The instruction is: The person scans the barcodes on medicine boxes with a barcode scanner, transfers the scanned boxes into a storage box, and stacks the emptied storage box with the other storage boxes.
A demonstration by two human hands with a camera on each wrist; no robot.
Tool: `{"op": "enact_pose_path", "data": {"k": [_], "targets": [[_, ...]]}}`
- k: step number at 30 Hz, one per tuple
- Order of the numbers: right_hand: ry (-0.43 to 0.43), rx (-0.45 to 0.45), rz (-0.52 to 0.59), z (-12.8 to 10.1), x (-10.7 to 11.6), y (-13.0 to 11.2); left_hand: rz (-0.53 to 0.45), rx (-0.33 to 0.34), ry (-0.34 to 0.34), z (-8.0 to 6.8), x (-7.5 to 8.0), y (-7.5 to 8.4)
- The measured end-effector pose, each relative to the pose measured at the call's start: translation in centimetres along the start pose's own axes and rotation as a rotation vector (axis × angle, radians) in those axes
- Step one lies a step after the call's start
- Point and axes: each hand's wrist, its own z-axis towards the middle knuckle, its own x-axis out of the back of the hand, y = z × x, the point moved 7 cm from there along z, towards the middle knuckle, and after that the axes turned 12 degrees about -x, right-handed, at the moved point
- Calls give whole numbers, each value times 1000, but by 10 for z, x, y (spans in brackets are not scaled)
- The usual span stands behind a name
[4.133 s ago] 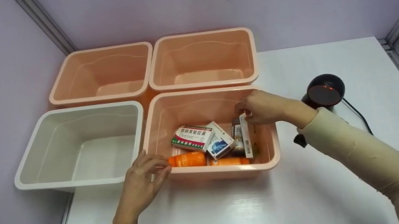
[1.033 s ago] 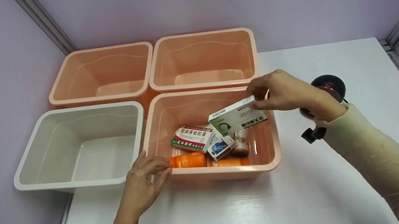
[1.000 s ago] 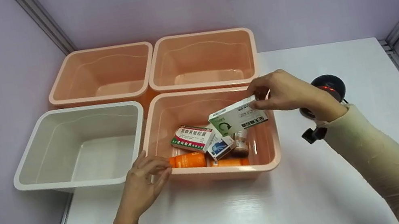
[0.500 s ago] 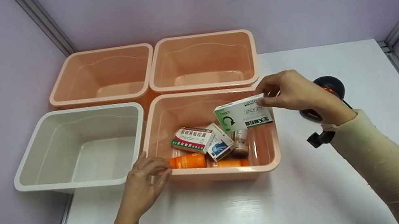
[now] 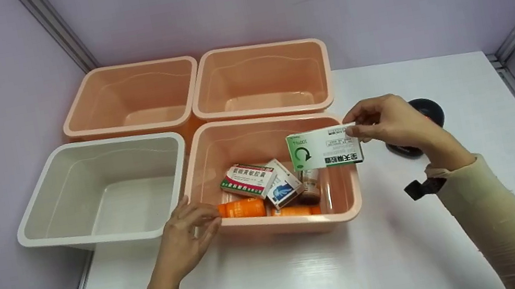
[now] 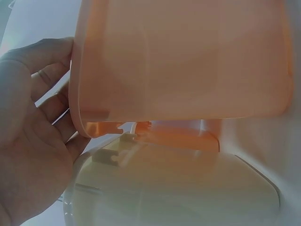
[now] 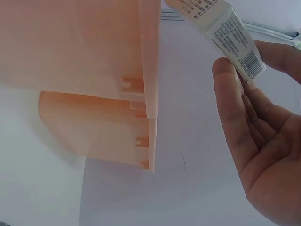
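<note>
My right hand (image 5: pixel 389 122) pinches one end of a white and green medicine box (image 5: pixel 324 147), held level above the right rim of the near peach bin (image 5: pixel 303 221). In the right wrist view the box's barcode end (image 7: pixel 233 35) sits between thumb and fingertips. My left hand (image 5: pixel 184 237) rests on the near left corner of that bin, fingers curled on its rim (image 6: pixel 77 117). Inside lie a red and green box (image 5: pixel 247 178), a blue and white box (image 5: pixel 283 187), orange bottles (image 5: pixel 242 208) and a small brown bottle (image 5: pixel 311 184).
A white bin (image 5: pixel 101 190) stands left of the near peach bin. Two more peach bins (image 5: pixel 130 98) (image 5: pixel 262 80) sit behind. A black barcode scanner (image 5: pixel 425 117) stands on the white table (image 5: pixel 413 244) behind my right hand. Purple walls close in the left and back.
My right hand lifted the white and green box out of the bin, turned it level and carried it rightward toward the scanner. The left hand stayed on the bin's corner.
</note>
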Motion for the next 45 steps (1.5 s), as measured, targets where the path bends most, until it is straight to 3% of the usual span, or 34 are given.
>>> {"op": "enact_pose_path", "data": {"k": [13,20,33,45], "targets": [[41,-24,94,-15,12,19,-2,-21,20,-1,1,0],[73,-56,260,-29,24,42,-13,-26,23,-2,1,-1],[136,-67,317,-46,39,71,-11,-15,8,-4,0,-3],[197,-96,396,-63,44,100,-2,-47,18,-2,1,0]]}}
